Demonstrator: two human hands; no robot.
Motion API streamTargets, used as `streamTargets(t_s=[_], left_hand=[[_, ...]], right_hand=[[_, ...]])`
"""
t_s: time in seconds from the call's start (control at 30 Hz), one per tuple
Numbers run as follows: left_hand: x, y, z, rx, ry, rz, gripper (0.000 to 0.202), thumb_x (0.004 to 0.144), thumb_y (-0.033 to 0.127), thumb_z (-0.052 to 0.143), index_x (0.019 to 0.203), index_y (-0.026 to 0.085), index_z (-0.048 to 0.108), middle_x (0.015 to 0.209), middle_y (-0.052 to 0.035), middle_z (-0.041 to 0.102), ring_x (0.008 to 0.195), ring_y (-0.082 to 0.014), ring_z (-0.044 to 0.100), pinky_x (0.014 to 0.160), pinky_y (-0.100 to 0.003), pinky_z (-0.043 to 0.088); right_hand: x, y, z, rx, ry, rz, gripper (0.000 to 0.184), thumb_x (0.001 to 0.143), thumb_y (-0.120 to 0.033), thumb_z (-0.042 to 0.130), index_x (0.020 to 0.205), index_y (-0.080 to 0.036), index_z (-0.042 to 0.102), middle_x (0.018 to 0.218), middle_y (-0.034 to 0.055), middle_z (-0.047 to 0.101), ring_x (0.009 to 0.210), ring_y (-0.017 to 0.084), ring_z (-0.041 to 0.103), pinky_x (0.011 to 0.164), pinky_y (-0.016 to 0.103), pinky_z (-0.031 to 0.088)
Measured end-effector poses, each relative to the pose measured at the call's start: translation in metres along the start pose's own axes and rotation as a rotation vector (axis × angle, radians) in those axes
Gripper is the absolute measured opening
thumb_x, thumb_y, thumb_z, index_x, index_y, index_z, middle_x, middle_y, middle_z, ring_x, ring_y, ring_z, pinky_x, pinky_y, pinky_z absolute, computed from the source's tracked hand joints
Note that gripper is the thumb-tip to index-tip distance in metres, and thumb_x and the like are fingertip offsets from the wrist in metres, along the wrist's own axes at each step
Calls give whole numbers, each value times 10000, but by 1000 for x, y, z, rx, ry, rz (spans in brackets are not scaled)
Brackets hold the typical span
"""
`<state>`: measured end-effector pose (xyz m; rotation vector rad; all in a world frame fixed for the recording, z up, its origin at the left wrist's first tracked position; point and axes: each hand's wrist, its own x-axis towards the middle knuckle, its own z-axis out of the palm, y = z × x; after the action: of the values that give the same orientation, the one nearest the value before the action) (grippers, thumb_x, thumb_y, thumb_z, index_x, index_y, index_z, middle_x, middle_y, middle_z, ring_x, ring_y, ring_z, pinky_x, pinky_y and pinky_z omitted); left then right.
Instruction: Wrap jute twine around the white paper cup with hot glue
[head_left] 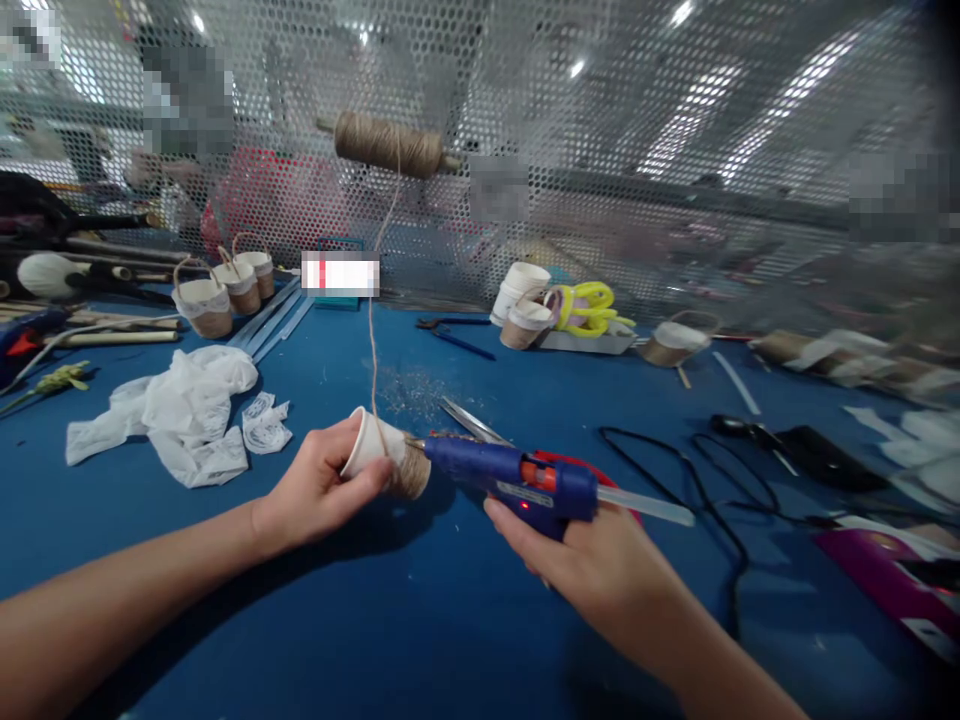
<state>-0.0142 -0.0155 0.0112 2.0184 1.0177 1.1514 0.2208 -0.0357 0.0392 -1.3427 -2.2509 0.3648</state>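
Observation:
My left hand (315,490) grips a white paper cup (371,445) lying on its side, its base end wound with brown twine (411,472). A strand of twine runs up from the cup to a spool (388,146) hung on the mesh screen. My right hand (581,555) holds a blue glue gun (517,480) with a clear glue stick out its back. The gun's nozzle touches the twine-wrapped end of the cup. Both hands hover just above the blue table (375,620).
Scissors (472,422) lie behind the cup. Crumpled white plastic (184,410) sits to the left, twine-wrapped cup baskets (217,290) at the back left, more cups (521,300) and yellow cord (589,305) at the back. A black cable (697,490) loops at the right. A person sits beyond the mesh.

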Motion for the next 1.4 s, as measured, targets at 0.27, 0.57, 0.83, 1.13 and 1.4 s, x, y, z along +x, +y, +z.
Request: streamTargets(t_s=[0.27, 0.57, 0.83, 1.13, 1.4], left_hand=[[-1, 0, 1, 27, -25, 116, 211, 791, 158, 457, 588, 135, 510, 599, -19, 509, 587, -115, 443, 572, -233, 388], [-2, -3, -1, -47, 32, -120, 217, 802, 242, 449, 669, 112, 562, 671, -16, 504, 608, -117, 454, 550, -224, 381], [-4, 1, 1, -69, 45, -109, 219, 790, 258, 460, 681, 112, 583, 669, -11, 519, 601, -114, 447, 565, -229, 392], [-4, 6, 2, -41, -9, -34, 214, 798, 221, 443, 648, 114, 552, 656, -17, 499, 599, -115, 440, 571, -233, 388], [-5, 8, 4, -89, -24, -81, 180, 773, 237, 475, 649, 120, 532, 630, -2, 465, 574, -104, 397, 538, -223, 365]], right_hand=[[14, -21, -9, 250, -118, 301, 180, 752, -345, 512, 660, -197, 558, 376, -49, 474, 320, 106, 457, 319, 212, 360], [55, 34, -26, 233, 103, 498, 330, 741, -485, 500, 709, -158, 532, 611, 28, 590, 504, 113, 533, 481, 245, 432], [89, 87, -6, -9, 109, 525, 374, 714, -404, 551, 422, -202, 435, 349, 22, 456, 361, 140, 481, 395, 275, 356], [87, -16, 6, 135, -85, 117, 345, 817, -453, 427, 724, -207, 651, 795, 31, 665, 752, 145, 594, 664, 254, 441], [86, -51, 30, 640, -140, 124, 206, 718, -341, 582, 764, -141, 606, 712, 11, 617, 632, 113, 543, 619, 247, 430]])
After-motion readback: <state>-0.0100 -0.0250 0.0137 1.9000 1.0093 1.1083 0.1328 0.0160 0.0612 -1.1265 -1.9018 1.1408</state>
